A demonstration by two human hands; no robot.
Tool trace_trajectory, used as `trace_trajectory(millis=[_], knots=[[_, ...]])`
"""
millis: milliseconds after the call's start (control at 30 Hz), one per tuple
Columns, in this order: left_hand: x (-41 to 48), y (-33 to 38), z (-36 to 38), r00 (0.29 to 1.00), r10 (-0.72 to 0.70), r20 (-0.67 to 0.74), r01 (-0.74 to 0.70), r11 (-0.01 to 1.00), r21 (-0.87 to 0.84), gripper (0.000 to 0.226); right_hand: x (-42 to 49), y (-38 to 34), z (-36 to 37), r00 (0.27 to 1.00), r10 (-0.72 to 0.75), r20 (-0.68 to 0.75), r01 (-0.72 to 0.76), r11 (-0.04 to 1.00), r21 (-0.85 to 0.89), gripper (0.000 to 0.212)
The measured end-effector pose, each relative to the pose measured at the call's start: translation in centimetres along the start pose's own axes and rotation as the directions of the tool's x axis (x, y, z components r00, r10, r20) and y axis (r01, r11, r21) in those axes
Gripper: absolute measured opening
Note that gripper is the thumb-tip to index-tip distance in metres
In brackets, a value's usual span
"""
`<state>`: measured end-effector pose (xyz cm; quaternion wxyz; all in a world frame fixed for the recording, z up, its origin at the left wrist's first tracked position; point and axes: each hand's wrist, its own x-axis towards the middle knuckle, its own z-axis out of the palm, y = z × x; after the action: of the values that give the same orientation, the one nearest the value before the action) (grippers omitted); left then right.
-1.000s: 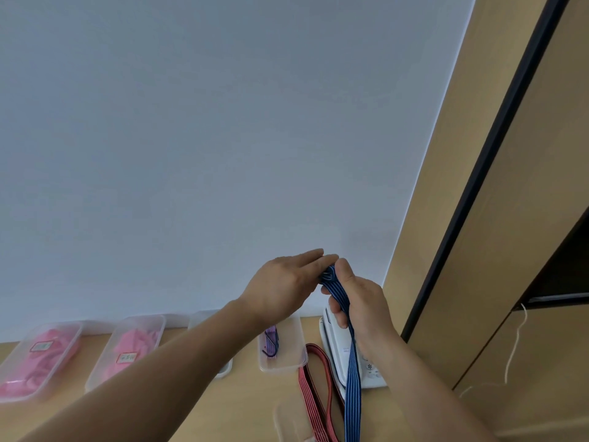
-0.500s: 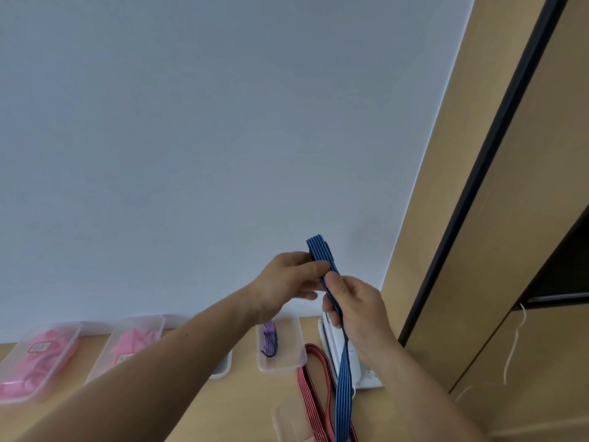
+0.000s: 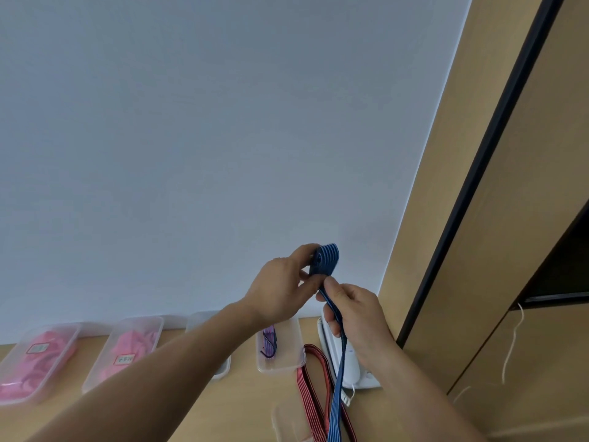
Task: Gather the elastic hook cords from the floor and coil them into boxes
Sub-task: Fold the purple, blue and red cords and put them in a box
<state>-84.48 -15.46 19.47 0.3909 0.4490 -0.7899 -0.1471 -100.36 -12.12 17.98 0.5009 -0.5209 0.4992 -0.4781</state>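
Blue striped cord (image 3: 328, 261) is held up in front of the white wall, so it's off the floor and not in any box yet. Its top end is folded over into a small loop, and the left hand (image 3: 280, 288) pinches that loop between thumb and curled fingers. The right hand (image 3: 358, 314) sits just below at about 5 o'clock, closed round the strand with the thumb on top, and the two hands are nearly touching. From there the cord hangs down toward 6 o'clock and runs off the bottom edge. Right beside the hanging part a red striped cord (image 3: 310, 387) lies on the wood-coloured surface (image 3: 248, 403). At 7 o'clock from the hands there's a clear box (image 3: 288, 355) with a purple cord (image 3: 270, 341) in it. Further out toward 8 o'clock, a near pink box (image 3: 140, 320) and a far pink box (image 3: 54, 327) hold pink stuff, each with a label. A white phone-looking thing (image 3: 352, 371) lies below the right wrist.
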Motion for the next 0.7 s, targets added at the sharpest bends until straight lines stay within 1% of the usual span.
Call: trace_trajectory(millis=[67,133,233,300,367,400,433,467,500,533,567,600,633,667,700], knots=[[-0.2,-0.5,0.1,0.992,0.117,-0.05,-0.107,0.98,0.166,0.036,-0.1,-0.4,0.1,1.0,0.0,0.016,-0.001,0.999,0.044,0.05],[-0.4,-1.0,0.0,0.966,0.241,-0.092,-0.213,0.947,0.238,0.035,-0.1,-0.8,0.2,0.999,-0.009,0.031,0.007,0.998,0.063,0.063],[-0.2,-1.1,0.1,0.893,0.445,-0.067,-0.4,0.853,0.336,0.047,0.0,-1.1,0.2,0.999,-0.017,0.041,0.013,0.995,0.099,0.078],[0.1,-1.3,0.1,0.863,0.503,-0.054,-0.441,0.801,0.405,0.051,0.1,-1.2,0.3,0.999,-0.019,0.03,0.015,0.995,0.103,0.078],[0.2,-1.9,0.2,0.874,0.482,-0.07,-0.42,0.818,0.393,0.051,0.2,-1.1,0.3,0.999,-0.028,0.017,0.026,0.993,0.117,0.076],[0.0,-2.1,0.4,0.9,0.428,-0.082,-0.381,0.865,0.327,0.052,0.3,-1.1,0.2,0.999,-0.032,0.008,0.031,0.992,0.119,0.075],[-0.1,-2.0,0.5,0.942,0.323,-0.089,-0.3,0.933,0.2,0.055,0.3,-1.1,0.1,0.999,-0.038,-0.003,0.038,0.992,0.116,0.072],[-0.2,-1.8,0.6,0.985,0.162,-0.064,-0.161,0.987,0.026,0.059,0.4,-1.1,0.0,0.999,-0.047,-0.014,0.048,0.992,0.115,0.069],[-0.2,-1.5,0.5,1.0,-0.029,0.003,0.029,0.983,-0.18,0.062,0.4,-1.1,-0.1,0.998,-0.057,-0.021,0.06,0.991,0.119,0.066],[0.1,-1.1,0.2,0.972,-0.212,0.102,0.235,0.899,-0.369,0.062,0.4,-1.1,-0.2,0.997,-0.072,-0.022,0.074,0.99,0.123,0.063],[0.5,-0.7,-0.1,0.911,-0.352,0.214,0.412,0.76,-0.503,0.061,0.4,-1.1,-0.2,0.996,-0.089,-0.015,0.091,0.988,0.123,0.061],[0.8,-0.3,-0.4,0.846,-0.422,0.326,0.532,0.626,-0.57,0.058,0.4,-1.1,-0.2,0.994,-0.106,-0.003,0.105,0.988,0.111,0.057],[1.0,0.0,-0.6,0.805,-0.427,0.413,0.593,0.55,-0.588,0.055,0.4,-1.1,-0.2,0.993,-0.117,0.013,0.115,0.989,0.093,0.053],[1.1,0.3,-0.8,0.795,-0.396,0.459,0.606,0.53,-0.593,0.054,0.4,-1.1,-0.1,0.992,-0.123,0.029,0.121,0.99,0.075,0.049],[1.1,0.5,-0.8,0.81,-0.356,0.466,0.585,0.537,-0.608,0.052,0.3,-1.0,0.0,0.991,-0.124,0.04,0.121,0.991,0.063,0.047]])
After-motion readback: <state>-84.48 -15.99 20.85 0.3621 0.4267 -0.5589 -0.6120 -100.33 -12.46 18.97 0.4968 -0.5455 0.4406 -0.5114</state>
